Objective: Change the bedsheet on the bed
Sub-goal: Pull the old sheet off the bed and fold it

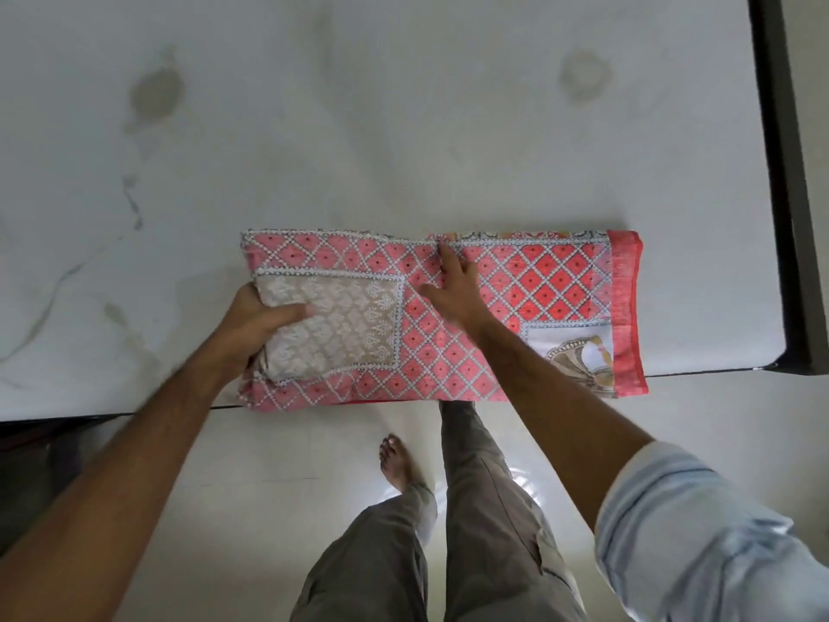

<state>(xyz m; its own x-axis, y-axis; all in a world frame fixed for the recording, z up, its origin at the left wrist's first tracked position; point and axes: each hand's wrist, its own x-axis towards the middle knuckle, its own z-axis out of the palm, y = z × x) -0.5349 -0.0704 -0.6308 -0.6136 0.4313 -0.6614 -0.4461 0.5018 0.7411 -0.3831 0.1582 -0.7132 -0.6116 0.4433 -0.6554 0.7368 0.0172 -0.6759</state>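
Observation:
A folded pink-red bedsheet [551, 285] with a white lattice print lies on the bare white mattress [359, 127], at its near edge. A smaller beige folded piece [341, 325] sits on the sheet's left half. My left hand [255, 325] grips the left end of the beige piece, thumb on top. My right hand [453, 285] rests flat on the middle of the sheet, fingers spread and pointing away from me.
The mattress shows stains and reaches far back and left. A dark bed frame [789, 172] runs along its right side and near edge. I stand on a glossy white tiled floor [278, 446], legs and a bare foot [397, 460] below the sheet.

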